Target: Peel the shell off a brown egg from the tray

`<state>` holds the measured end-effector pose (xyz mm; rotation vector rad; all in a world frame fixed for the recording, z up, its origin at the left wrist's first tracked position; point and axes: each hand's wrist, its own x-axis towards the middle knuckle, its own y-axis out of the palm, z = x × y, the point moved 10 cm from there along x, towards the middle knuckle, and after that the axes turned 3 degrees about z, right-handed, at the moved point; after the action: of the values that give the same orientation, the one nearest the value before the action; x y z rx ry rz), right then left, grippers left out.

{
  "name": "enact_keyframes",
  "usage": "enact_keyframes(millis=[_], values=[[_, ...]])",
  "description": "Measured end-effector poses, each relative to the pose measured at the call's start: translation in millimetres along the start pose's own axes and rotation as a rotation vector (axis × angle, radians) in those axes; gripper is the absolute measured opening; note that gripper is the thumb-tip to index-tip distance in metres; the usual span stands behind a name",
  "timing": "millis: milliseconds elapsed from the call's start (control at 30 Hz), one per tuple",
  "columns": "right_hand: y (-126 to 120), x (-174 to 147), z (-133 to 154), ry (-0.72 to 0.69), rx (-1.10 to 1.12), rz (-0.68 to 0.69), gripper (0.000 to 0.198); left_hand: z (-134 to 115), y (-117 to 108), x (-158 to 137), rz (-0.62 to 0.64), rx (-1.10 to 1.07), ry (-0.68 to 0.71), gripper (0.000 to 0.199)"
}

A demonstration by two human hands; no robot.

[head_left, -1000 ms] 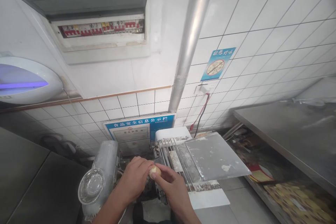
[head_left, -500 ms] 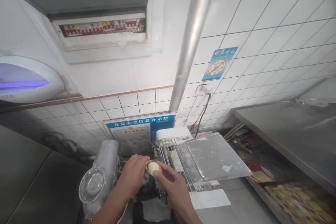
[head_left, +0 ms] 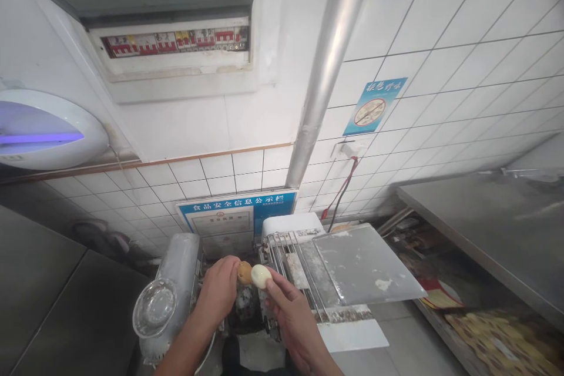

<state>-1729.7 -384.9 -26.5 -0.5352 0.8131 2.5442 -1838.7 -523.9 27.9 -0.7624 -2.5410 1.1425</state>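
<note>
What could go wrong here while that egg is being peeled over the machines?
The peeled egg is pinched only at the fingertips of the right hand, so it could slip and drop onto the dough roller machine or into the gap below. The brown shell piece in the left hand could crumble, and bits might land in the machine beside it or its clear bowl, which would be awkward to clean out.

One head-worn camera looks forward and slightly down from standing height, facing a white tiled wall [head_left: 440, 41] with a vertical metal pipe [head_left: 326, 70]. The left hand [head_left: 218, 291] and right hand [head_left: 293, 320] sit close, at the bottom edge of the frame.
</note>
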Motion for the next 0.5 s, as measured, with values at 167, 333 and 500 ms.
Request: enact_keyframes(millis=[167, 333, 500], values=[[1, 1, 1, -0.011, 0.074, -0.022, 0.061, 16, 1, 1, -0.037, -0.012, -0.062, 0.042], [-3, 7, -2, -0.047, 0.100, -0.044, 0.058, 31, 11, 3, -0.019, 0.028, -0.081, 0.042], [-8, 12, -4, -0.045, 0.069, -0.093, 0.062, 34, 7, -2, -0.059, 0.005, -0.111, 0.041]])
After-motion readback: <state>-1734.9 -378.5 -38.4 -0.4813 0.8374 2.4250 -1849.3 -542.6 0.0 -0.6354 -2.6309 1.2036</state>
